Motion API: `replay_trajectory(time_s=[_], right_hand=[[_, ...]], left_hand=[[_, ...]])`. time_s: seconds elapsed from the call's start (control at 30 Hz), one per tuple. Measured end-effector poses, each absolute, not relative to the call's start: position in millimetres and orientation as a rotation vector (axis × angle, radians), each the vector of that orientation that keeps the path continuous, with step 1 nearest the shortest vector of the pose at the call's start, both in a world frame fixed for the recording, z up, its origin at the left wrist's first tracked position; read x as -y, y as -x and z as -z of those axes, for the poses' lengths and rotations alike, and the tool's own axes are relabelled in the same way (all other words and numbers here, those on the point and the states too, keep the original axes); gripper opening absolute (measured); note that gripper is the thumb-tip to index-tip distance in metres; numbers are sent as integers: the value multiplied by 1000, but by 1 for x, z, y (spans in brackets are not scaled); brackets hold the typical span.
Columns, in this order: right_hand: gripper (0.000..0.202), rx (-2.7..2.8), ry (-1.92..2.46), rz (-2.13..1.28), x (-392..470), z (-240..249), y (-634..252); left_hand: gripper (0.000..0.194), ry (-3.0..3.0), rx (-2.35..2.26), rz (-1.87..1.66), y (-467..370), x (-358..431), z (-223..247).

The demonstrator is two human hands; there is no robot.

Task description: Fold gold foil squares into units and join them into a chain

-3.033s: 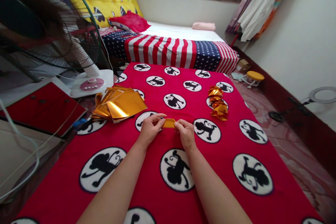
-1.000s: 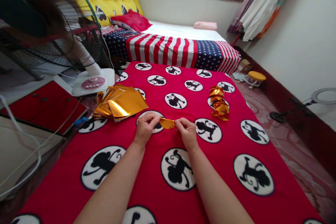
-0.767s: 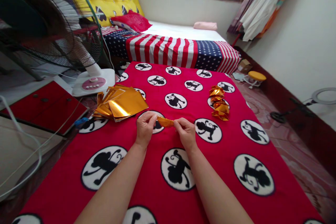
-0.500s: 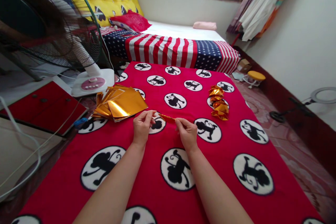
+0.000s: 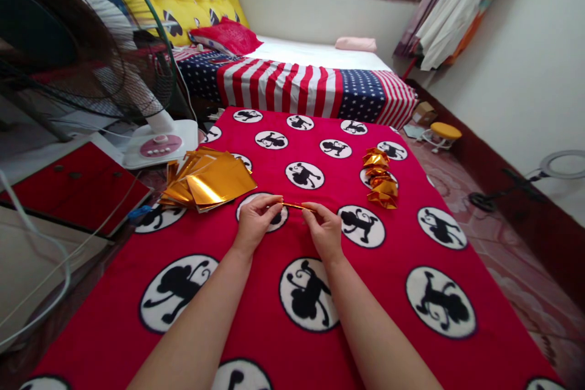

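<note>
A narrow folded strip of gold foil paper (image 5: 292,205) spans the gap between my two hands, above the red cloth. My left hand (image 5: 256,219) pinches its left end between thumb and fingers. At the other end, my right hand (image 5: 325,228) grips it the same way. Flat gold foil sheets (image 5: 222,180) lie in a loose, overlapping pile to the left, beyond my left hand. Over to the right sits a row of folded gold foil pieces (image 5: 382,189), crinkled and standing up from the cloth.
The red cloth with monkey prints (image 5: 361,292) covers the table. A fan (image 5: 155,140) stands at the left, its blades blurred, near a red panel (image 5: 73,189). Behind is a bed (image 5: 292,82). A yellow stool (image 5: 445,132) and a ring light (image 5: 564,166) stand right.
My left hand has moved slightly right, toward my right hand. The visible strip between them is shorter and lies more level. The pile and the folded pieces look unchanged.
</note>
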State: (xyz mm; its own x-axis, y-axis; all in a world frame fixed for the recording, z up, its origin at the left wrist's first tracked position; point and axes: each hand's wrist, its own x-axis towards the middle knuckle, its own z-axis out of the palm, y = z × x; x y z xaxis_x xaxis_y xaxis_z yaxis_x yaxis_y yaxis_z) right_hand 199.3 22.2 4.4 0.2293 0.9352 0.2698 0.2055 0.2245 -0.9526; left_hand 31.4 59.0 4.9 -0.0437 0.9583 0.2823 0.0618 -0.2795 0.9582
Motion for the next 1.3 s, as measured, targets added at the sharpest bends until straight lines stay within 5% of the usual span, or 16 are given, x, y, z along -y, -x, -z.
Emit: replay_trajectory(time_s=[0.53,1.3], right_hand=[[16,1339,1336,-630,-21,2,-197],[21,1581,1561,-264,-25,1,-198]], left_hand=[[24,-1984,-1347,-1335,-37,-51,-8],[22,-2405,-1847,-592,-42,-49,-19]])
